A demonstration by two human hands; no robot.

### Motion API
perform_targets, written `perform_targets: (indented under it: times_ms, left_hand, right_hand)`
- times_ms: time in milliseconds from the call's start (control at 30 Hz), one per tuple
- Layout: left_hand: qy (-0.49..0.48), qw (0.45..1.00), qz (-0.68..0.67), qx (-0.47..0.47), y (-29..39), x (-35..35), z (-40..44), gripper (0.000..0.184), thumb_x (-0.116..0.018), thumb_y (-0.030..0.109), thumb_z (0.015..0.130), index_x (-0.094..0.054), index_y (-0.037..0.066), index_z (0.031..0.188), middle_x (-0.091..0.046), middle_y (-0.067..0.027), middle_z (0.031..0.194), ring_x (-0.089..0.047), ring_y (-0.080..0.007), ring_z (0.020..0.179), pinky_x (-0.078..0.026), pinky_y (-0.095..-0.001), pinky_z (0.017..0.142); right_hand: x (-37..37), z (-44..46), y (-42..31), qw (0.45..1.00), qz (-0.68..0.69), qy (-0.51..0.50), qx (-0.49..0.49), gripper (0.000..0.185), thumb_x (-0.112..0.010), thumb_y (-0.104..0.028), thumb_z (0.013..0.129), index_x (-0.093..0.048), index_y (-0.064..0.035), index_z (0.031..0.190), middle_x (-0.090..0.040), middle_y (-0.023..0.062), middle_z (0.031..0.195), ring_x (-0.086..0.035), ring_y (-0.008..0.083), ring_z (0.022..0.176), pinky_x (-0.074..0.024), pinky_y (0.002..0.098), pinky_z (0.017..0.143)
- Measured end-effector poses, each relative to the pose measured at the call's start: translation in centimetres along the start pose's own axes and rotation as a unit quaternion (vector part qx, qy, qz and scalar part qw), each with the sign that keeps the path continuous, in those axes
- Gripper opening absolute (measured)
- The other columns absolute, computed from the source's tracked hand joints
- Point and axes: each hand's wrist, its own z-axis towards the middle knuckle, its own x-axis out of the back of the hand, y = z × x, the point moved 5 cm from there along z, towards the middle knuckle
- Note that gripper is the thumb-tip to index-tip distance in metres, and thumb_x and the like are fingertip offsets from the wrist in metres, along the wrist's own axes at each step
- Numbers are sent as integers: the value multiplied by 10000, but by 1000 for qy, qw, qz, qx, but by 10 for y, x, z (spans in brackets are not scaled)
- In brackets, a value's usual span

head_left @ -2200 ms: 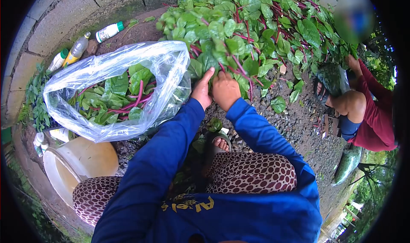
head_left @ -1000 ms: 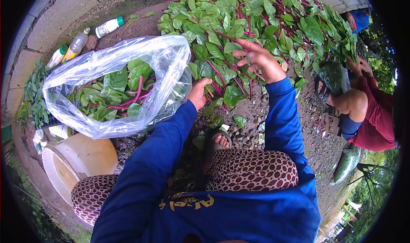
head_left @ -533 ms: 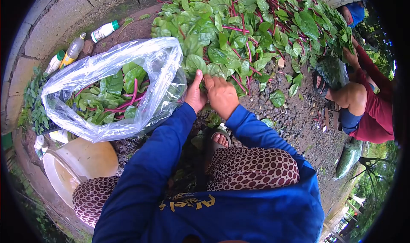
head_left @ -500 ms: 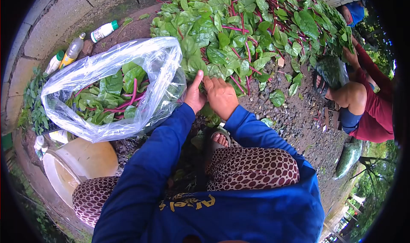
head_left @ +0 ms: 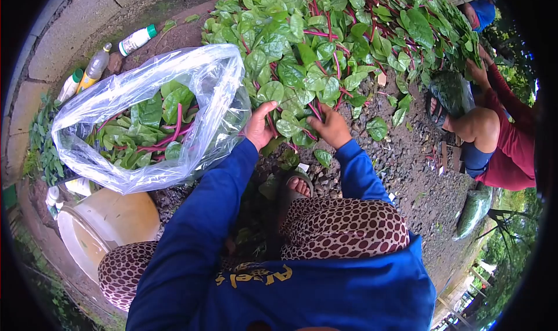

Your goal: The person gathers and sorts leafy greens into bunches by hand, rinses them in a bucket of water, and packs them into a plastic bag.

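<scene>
A large heap of Malabar spinach (head_left: 290, 69), with glossy green leaves and red-purple stems, lies on the ground in front of me. My left hand (head_left: 259, 126) is at its near edge beside the plastic bag, curled around a red stem with the thumb along the leaves. To its right, my right hand (head_left: 332, 128) grips spinach stems, thumb laid over them and fingertips partly hidden. Several leaves hang between the two hands. A clear plastic bag (head_left: 224, 69) stands wide open at my left, holding cut spinach (head_left: 148, 113).
Several bottles (head_left: 99, 63) stand or lie by the block wall (head_left: 70, 49). A pale bucket (head_left: 131, 214) is beside my knee. Across the heap, a person in red (head_left: 511, 133) reaches into the leaves near a filled bag (head_left: 450, 95). Another filled bag (head_left: 474, 212) lies behind that person.
My hands, close together before, are now apart; the right one has moved right and slightly down. Spinach leaves and stems now show between them. The view has shifted slightly.
</scene>
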Motion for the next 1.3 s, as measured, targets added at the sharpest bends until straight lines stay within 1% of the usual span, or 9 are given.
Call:
perform_targets:
  times_ms: [100,200,433,533,567,767,933,1100,1300]
  left_hand:
    - [-1,1000,7,-22,3,0,-3,346,-661,198,759,-549,75,1062,-598,-55,980,-577,-219,905,-482,-400,792]
    - [-5,999,-24,-38,-1,-16,-3,369,-687,189,760,-548,68,1080,-590,-46,1005,-565,-189,915,-492,-379,756]
    - [-37,999,-20,7,-2,-21,-5,343,-662,206,789,-557,51,1076,-629,-54,929,-613,-182,792,-503,-338,733]
    - [-50,998,-41,28,-1,-22,-8,358,-664,218,781,-551,59,1082,-622,-53,958,-611,-185,820,-511,-363,749]
    - [-45,998,-35,13,0,-22,-7,391,-673,227,770,-541,72,1105,-614,-50,989,-609,-187,847,-516,-380,761]
    - [-58,998,-31,6,0,-15,-3,421,-672,224,771,-529,74,1138,-610,-57,1017,-611,-192,866,-522,-382,756]
    - [-81,996,-36,3,2,-12,-6,399,-653,223,784,-537,54,1127,-616,-70,1012,-617,-197,862,-528,-372,751]
    - [-92,995,-33,3,2,-13,-7,375,-635,224,795,-549,37,1108,-624,-78,999,-623,-201,854,-527,-372,761]
    - [-87,995,-42,-2,4,-16,-10,359,-640,224,789,-559,39,1086,-628,-85,973,-628,-205,828,-533,-375,742]
  right_hand:
    - [16,8,-24,996,-68,31,-53,332,-558,-193,836,-525,-4,1107,-622,164,840,-621,292,713,-490,331,659]
    - [1,3,-82,961,-247,63,110,250,-532,-119,808,-543,-28,1041,-586,140,751,-594,293,672,-489,356,613]
    - [-10,-13,-102,947,-198,-94,233,367,-569,-164,815,-514,-10,1144,-600,147,958,-610,253,815,-493,349,697]
    - [42,20,-44,995,77,5,58,183,-626,-154,808,-635,-5,913,-645,144,871,-619,181,788,-482,300,710]
    - [58,28,-21,996,-12,85,-20,151,-631,-141,769,-646,-57,893,-646,131,869,-625,247,800,-492,330,733]
    - [13,52,68,948,-256,141,125,217,-648,-112,745,-623,-63,955,-623,96,782,-597,252,755,-490,336,692]
    - [54,37,3,939,337,73,9,181,-516,-154,906,-599,-77,1047,-541,-35,661,-410,25,502,-317,157,462]
    - [76,78,-84,977,151,103,105,245,-502,-236,896,-619,-45,995,-597,66,698,-560,154,584,-454,283,564]
    - [3,135,-94,969,-132,-153,143,344,-543,-342,838,-624,-48,997,-618,186,844,-598,346,813,-477,407,720]
